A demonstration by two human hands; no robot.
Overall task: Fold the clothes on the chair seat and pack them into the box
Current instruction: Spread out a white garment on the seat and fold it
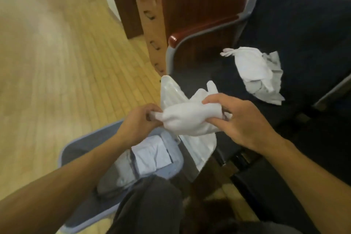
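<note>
A white garment (190, 118) is bunched in the air between both hands, above the front edge of the dark blue chair seat (303, 30). My left hand (138, 121) pinches its left end. My right hand (241, 119) grips its right side with curled fingers. Part of the cloth hangs down below the hands. Another crumpled white and grey garment (260, 74) lies on the seat to the right. The blue-rimmed box (79, 144) stands on the floor below my left arm, with folded pale clothes (152, 156) inside it.
A wooden desk with drawers (171, 5) stands behind the chair's wooden armrest (190, 34). Light wood flooring (57, 62) spreads to the left. My dark-trousered knee (150, 207) is at the bottom, partly over the box.
</note>
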